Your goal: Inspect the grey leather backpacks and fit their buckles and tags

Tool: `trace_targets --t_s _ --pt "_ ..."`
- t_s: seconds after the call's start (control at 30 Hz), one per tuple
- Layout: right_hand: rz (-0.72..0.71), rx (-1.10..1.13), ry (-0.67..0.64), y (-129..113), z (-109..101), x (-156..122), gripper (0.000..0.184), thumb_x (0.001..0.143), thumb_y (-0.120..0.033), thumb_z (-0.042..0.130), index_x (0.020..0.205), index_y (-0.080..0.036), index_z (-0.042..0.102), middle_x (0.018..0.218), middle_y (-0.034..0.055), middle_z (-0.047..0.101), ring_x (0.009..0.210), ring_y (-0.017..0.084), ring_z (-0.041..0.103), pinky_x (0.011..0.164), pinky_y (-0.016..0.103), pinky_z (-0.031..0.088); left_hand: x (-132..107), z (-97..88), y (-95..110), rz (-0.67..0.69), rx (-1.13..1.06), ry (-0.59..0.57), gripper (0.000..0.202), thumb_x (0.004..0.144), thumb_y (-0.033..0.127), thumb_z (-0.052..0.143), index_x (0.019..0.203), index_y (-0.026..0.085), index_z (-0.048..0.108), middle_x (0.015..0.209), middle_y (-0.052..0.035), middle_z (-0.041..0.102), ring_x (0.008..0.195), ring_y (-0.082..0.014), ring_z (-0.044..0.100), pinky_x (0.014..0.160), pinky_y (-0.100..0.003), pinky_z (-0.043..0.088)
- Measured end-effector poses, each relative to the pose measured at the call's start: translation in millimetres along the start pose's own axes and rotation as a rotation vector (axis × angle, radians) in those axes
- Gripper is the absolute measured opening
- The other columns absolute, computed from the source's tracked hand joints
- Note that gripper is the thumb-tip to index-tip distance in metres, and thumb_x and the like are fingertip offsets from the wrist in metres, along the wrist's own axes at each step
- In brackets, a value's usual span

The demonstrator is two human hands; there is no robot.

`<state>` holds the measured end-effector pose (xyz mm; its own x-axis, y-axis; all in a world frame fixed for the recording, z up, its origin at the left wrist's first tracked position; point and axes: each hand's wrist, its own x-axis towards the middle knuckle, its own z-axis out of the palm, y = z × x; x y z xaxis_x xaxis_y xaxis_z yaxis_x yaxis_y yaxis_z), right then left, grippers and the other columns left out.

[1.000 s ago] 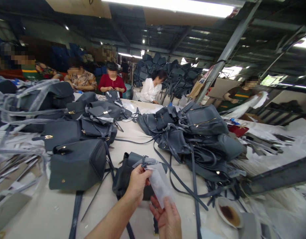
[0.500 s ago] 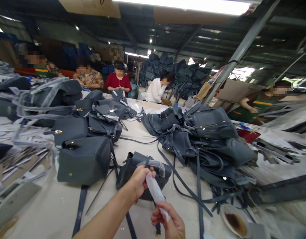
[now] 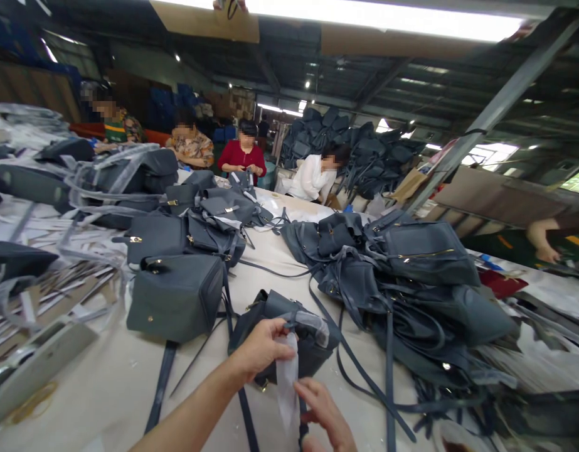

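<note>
My left hand [image 3: 265,346] is closed, pinching the top of a thin white wrapping strip [image 3: 288,380] between thumb and fingers. The strip hangs down over the front of a dark blue-grey bag [image 3: 312,355] on the table. Clear film [image 3: 315,328] covers a strap or handle on top of this bag. Below and to the right, my right hand [image 3: 325,414] has its fingers apart, the index fingertip at the strip's edge. The strip's lower end partly hides behind the right hand's fingers.
Another dark bag [image 3: 179,298] stands upright to the left. Piled bags with long straps [image 3: 411,301] lie at the right. Paper strips [image 3: 63,276] and a grey tray-like box [image 3: 39,370] are on the left. Several people sit or stand beyond the table.
The white strip has swung from slanting right to hanging nearly straight down. My right hand's fingers have loosened from its lower end. The view has turned slightly left.
</note>
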<state>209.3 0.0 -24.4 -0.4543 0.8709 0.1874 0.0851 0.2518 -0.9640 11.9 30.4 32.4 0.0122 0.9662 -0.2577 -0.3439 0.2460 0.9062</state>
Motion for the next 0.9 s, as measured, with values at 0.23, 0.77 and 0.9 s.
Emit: trace_targets --t_s 0.23,0.77,0.9 --pt "0.396 0.12 0.147 -41 14 63 0.041 0.066 -0.052 0.075 0.087 -0.017 0.071 0.074 0.0052 0.07 0.068 0.02 0.062 0.058 0.028 0.048 -12 -5.1 0 0.024 0.037 -0.035 0.02 0.05 0.01 0.069 0.064 0.016 0.056 0.049 0.0089 0.046 0.048 -0.0069 0.036 0.048 -0.02 0.023" --pt "0.478 0.314 0.172 -37 36 79 0.032 0.058 -0.041 0.082 0.076 -0.016 0.073 0.063 -0.0004 0.062 0.053 0.01 0.047 0.047 0.022 0.038 -31 1.2 -29 0.271 0.215 0.414 0.01 0.07 0.023 0.057 0.061 0.018 0.061 0.068 -0.0007 0.057 0.071 -0.0169 0.052 0.065 -0.026 0.038" --pt "0.459 0.317 0.193 -32 41 80 0.031 0.058 -0.04 0.081 0.076 -0.017 0.071 0.068 0.0006 0.065 0.057 0.012 0.05 0.049 0.022 0.04 -38 8.7 -30 0.299 0.297 0.433 0.015 0.077 0.028 0.055 0.073 0.019 0.067 0.075 -0.003 0.066 0.077 -0.0205 0.059 0.071 -0.028 0.043"
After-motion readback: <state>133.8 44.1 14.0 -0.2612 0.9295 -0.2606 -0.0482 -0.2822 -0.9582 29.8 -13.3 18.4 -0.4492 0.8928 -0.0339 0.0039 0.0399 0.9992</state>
